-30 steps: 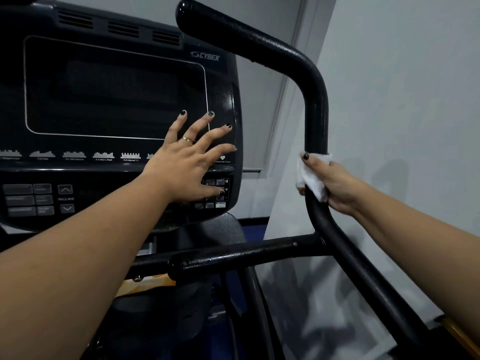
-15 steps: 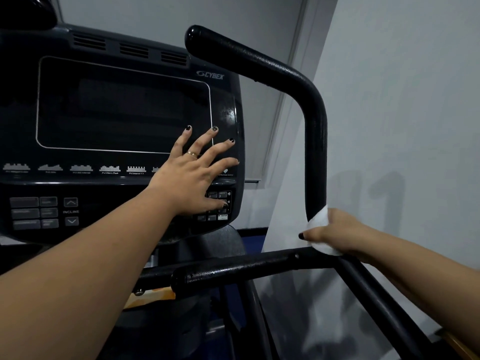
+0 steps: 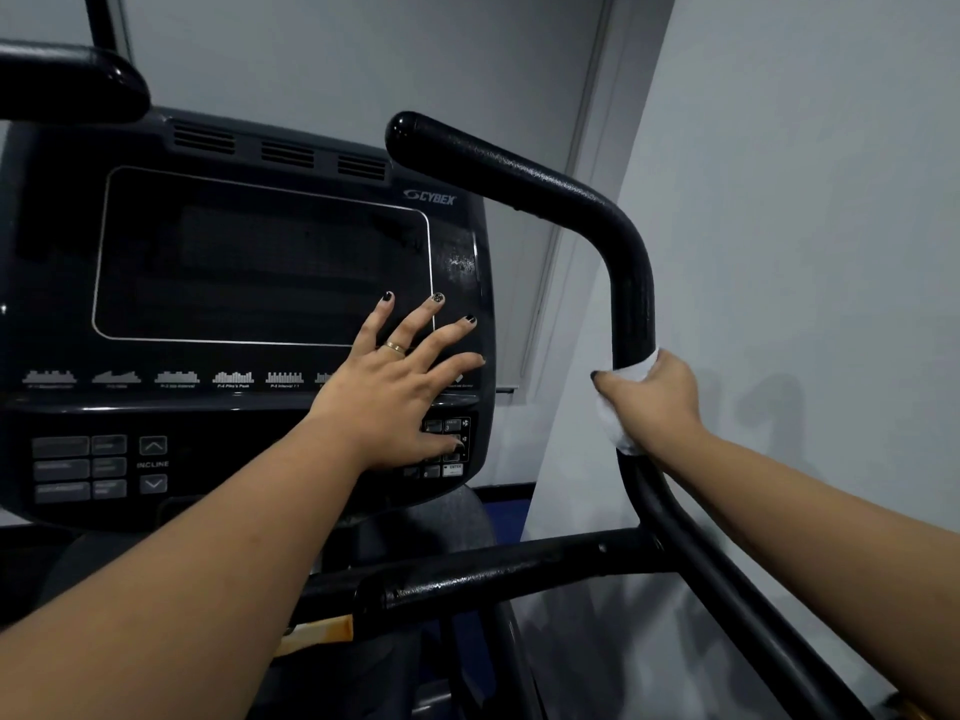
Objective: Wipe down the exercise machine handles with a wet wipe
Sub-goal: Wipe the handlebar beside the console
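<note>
The black right handle (image 3: 631, 283) of the exercise machine rises from the lower right, bends and ends in a rounded tip at top centre. My right hand (image 3: 657, 402) grips its upright part with a white wet wipe (image 3: 613, 423) wrapped between palm and bar. My left hand (image 3: 400, 387) rests flat with spread fingers on the dark console (image 3: 249, 283), over its lower right corner and keypad. The tip of a second handle (image 3: 78, 85) shows at top left.
A black crossbar (image 3: 493, 574) runs below the console to the right handle. A grey wall (image 3: 805, 200) stands close on the right. Incline buttons (image 3: 153, 462) sit at the console's lower left.
My right hand slid with the wipe down the handle to the crossbar joint, then back up the upright part. My left hand has stayed on the console.
</note>
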The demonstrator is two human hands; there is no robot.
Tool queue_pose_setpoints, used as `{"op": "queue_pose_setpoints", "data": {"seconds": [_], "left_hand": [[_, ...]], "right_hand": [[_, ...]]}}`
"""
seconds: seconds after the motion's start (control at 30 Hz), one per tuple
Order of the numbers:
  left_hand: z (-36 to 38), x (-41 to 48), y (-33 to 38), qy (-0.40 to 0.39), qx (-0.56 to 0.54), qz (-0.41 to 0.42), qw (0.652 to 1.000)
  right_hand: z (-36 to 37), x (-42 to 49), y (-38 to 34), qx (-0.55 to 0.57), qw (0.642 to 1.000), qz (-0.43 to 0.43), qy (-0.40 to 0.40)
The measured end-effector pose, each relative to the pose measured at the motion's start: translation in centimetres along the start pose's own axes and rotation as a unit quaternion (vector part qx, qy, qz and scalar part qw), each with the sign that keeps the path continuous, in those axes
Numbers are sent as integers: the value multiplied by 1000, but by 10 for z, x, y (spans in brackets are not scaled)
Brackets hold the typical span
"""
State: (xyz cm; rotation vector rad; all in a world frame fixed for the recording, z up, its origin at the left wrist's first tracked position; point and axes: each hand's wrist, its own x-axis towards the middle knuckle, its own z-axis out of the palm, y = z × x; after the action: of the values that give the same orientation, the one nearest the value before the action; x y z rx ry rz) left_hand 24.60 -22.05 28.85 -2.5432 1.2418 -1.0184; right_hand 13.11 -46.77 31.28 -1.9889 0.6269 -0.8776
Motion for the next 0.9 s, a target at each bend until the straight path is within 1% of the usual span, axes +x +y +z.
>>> {"op": "queue_pose_setpoints", "data": {"seconds": [0.1, 0.17, 0.3, 0.4, 0.5, 0.63, 0.77, 0.83, 0.9], "left_hand": [[1, 0, 0, 1, -3, -2, 1000], [1, 0, 0, -1, -4, -3, 1000], [1, 0, 0, 0, -11, -2, 1000], [1, 0, 0, 2, -20, -2, 1000], [1, 0, 0, 6, -25, -1, 1000], [2, 0, -1, 9, -28, 1, 1000], [3, 0, -1, 19, -29, 9, 999], [3, 0, -1, 24, -28, 11, 999], [4, 0, -1, 31, -26, 12, 999]], "right_hand": [[5, 6, -17, -11, 998, -43, 46], [7, 15, -31, -38, 995, -64, 71], [10, 34, -58, -110, 985, -88, 99], [10, 44, -69, -163, 972, -126, 109], [10, 53, -83, -211, 956, -174, 109], [9, 61, -100, -278, 919, -259, 108], [7, 69, -110, -335, 881, -321, 93], [5, 72, -111, -321, 878, -349, 63], [4, 73, -109, -285, 890, -354, 36]]}}
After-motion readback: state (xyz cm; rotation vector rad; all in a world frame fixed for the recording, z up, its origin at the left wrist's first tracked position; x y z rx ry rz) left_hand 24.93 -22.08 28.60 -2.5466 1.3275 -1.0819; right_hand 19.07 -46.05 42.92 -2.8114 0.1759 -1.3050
